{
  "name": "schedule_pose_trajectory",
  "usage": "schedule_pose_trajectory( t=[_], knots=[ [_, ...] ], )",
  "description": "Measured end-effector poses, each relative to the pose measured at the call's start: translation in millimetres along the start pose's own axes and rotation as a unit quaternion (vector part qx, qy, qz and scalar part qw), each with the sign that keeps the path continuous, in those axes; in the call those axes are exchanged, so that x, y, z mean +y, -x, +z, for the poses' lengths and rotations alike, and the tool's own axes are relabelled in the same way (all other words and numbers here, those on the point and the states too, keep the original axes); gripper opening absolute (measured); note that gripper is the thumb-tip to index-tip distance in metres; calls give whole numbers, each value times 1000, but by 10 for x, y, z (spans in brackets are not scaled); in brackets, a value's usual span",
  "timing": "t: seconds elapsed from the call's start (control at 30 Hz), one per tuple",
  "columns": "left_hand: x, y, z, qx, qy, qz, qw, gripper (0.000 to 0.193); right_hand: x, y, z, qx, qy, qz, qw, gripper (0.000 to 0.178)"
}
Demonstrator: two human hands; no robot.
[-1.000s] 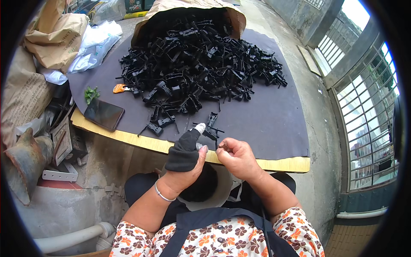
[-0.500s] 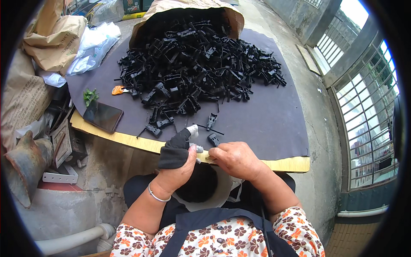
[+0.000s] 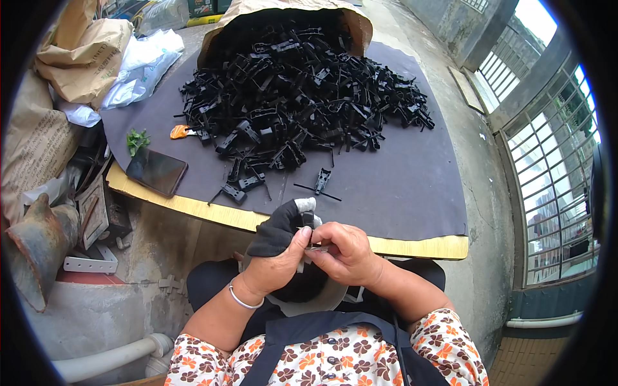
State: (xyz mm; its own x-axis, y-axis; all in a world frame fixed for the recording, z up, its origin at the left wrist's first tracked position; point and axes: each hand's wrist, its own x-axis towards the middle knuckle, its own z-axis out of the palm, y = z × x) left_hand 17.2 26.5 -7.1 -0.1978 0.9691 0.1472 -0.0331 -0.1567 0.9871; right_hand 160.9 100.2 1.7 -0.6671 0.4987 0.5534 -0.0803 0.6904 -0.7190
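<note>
My left hand (image 3: 275,252), partly covered by a black glove with pale grey fingertips, grips a small black plastic part (image 3: 308,219) upright between thumb and fingers. My right hand (image 3: 346,252), bare, meets it just above the table's near edge. Its thumb and fingers pinch together at the part's lower end, where something thin and pale (image 3: 317,248) shows; its kind cannot be made out. Beyond the hands, a single black plastic clip with a long thin crossbar (image 3: 322,182) lies on the dark mat. Farther back is a big heap of similar black parts (image 3: 290,96).
The heap spills from a brown paper sack (image 3: 222,35) onto the mat-covered table (image 3: 412,193). At the left lie a phone (image 3: 156,172), a green sprig (image 3: 137,141) and an orange wrapper (image 3: 178,132). A pale bucket (image 3: 331,298) with a dark inside stands below my hands.
The black part that lay by my right hand at the table edge is now in my left hand's grip. Both hands have come together, the right one moving slightly nearer me.
</note>
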Motion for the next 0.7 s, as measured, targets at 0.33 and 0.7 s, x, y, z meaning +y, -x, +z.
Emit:
schedule_pose_trajectory(
  t=[0.33, 0.7],
  knots=[
    [123, 20, -26, -70, -105, -16, 992, 35, 61, -46, -198, -53, -116, 237, 963, 19],
    [-71, 21, 21, 16, -234, 183, 955, 34, -35, -77, -156, -99, 39, 153, 982, 20]
  ],
)
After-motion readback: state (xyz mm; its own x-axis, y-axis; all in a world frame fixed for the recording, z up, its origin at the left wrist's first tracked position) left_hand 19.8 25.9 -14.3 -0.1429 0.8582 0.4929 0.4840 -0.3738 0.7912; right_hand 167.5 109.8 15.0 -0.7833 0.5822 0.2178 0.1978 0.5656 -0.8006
